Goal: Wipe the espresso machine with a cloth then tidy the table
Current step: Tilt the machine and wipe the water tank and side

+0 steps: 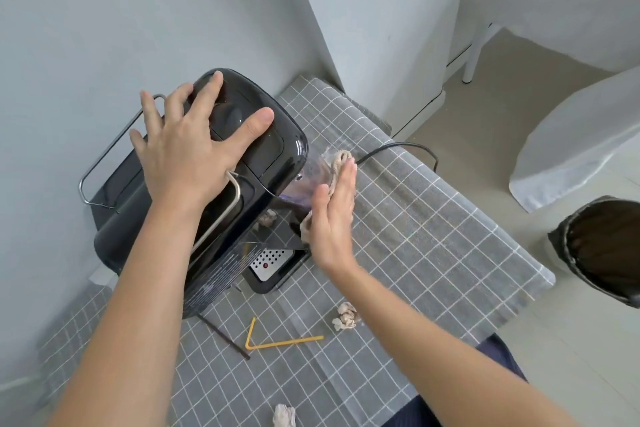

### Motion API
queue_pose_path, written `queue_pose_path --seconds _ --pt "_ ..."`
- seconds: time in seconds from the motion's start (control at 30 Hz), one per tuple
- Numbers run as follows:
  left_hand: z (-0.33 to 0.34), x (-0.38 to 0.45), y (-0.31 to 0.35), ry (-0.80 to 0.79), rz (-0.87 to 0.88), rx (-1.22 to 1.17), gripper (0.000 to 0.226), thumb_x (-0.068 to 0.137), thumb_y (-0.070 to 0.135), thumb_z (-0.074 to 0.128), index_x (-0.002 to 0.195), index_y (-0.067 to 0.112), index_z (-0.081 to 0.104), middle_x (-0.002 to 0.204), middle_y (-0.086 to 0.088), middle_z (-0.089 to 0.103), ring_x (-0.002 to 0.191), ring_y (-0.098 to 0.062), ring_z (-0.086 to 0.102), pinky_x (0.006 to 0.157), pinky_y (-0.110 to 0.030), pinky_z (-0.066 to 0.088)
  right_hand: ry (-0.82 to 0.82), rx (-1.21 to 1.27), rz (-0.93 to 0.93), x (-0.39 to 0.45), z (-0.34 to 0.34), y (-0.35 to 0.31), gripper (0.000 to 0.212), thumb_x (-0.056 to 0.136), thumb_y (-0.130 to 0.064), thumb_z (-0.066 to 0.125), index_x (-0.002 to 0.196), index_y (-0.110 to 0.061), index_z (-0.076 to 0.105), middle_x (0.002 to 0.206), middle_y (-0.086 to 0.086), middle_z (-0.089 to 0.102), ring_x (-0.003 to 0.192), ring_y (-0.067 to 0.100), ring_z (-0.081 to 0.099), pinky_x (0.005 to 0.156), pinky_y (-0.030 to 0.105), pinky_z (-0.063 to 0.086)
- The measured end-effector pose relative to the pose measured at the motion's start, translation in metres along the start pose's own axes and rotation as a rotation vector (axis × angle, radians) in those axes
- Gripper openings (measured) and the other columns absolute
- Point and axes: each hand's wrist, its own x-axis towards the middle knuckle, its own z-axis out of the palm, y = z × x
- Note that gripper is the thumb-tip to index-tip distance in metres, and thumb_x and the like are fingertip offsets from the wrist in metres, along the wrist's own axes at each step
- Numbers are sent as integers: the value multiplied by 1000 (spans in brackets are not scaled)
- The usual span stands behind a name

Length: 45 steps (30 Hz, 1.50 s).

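A black espresso machine (277, 146) stands on a table with a grey checked cloth (433, 218), against the wall. My left hand (187, 152) lies flat on the machine's top with fingers spread. My right hand (332, 218) presses a beige cloth (337, 161) against the machine's right side, where a clear water tank shows. The palm hides most of the cloth. The machine's metal drip tray (268, 262) faces me.
On the tablecloth near me lie a bent yellow straw (280, 343), a dark stick (225, 336) and crumpled paper wads (346, 317) (284, 416); another wad (266, 218) sits by the machine. A black power cord (398, 147) runs off right. A lined bin (602, 250) stands on the floor.
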Motion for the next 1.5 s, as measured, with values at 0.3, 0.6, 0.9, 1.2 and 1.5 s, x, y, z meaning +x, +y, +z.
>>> queue_pose_path --seconds 0.3,0.6,0.9,1.2,1.5 --pt "2 2 -1 9 12 -5 89 66 92 25 142 46 30 151 2 34 147 -35 8 109 -66 16 138 -42 114 -5 20 63 58 105 -37 19 156 -17 0 163 -9 -5 148 -1 -7 124 40 7" --pt "-1 1 0 0 19 1 91 66 93 23 143 44 29 152 0 33 146 -36 9 109 -67 16 -239 -337 70 -42 -13 82 51 97 -17 37 148 -19 32 139 13 53 103 16 54 99 38 44" --pt "2 0 -3 43 30 -3 83 74 88 22 143 42 33 152 0 36 147 -35 11 109 -67 16 -341 -874 97 -34 -103 60 59 100 -41 30 153 -23 9 162 15 1 128 43 33 106 55 32" --pt "3 1 -4 62 25 9 83 74 88 20 142 41 34 150 1 38 147 -34 13 109 -66 16 -108 -513 -88 -12 -93 47 46 94 4 47 138 -8 50 101 8 54 105 3 52 89 16 42" --pt "4 2 -5 68 22 19 82 75 86 22 142 41 34 151 0 37 147 -34 12 109 -66 16 -172 -755 21 -34 14 61 89 81 -4 61 152 6 7 161 26 4 141 43 25 111 42 31"
